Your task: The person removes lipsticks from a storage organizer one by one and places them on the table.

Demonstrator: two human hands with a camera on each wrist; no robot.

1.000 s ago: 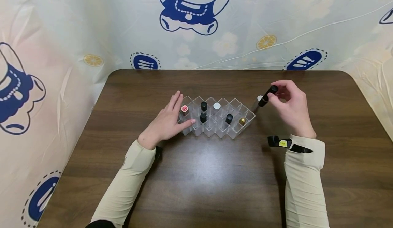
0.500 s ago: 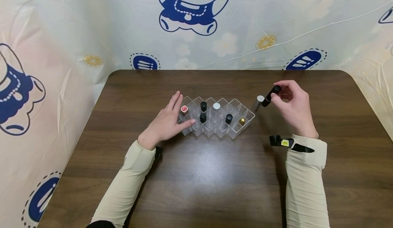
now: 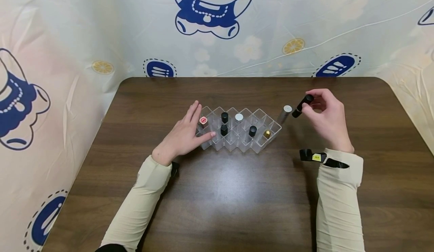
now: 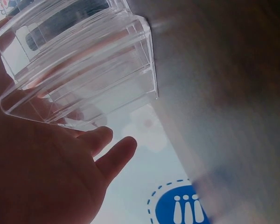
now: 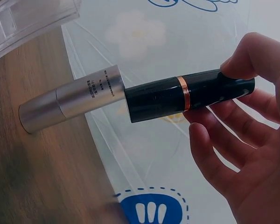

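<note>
My right hand (image 3: 329,121) pinches a black lipstick tube (image 3: 301,107) between thumb and fingers, tilted with its lower end to the left. In the right wrist view a copper band rings this lipstick tube (image 5: 154,99). Just left of it a silver tube (image 3: 285,115) stands upright on the table, bearing small dark print. My left hand (image 3: 181,133) lies against the left end of a clear lipstick organizer (image 3: 231,145), fingers straight and thumb over its front corner. The left wrist view shows the organizer's clear wall (image 4: 84,100) beside the palm.
Several tubes stand in the organizer: a red-topped one (image 3: 203,121), black-capped ones such as a front tube (image 3: 252,131), a white-topped one (image 3: 239,117) and a gold one (image 3: 267,134). The brown table (image 3: 237,206) ends at a printed curtain (image 3: 129,37) behind.
My right hand has drifted a little to the right with the black lipstick tube, so a gap to the silver tube shows. My left hand and the organizer stay put.
</note>
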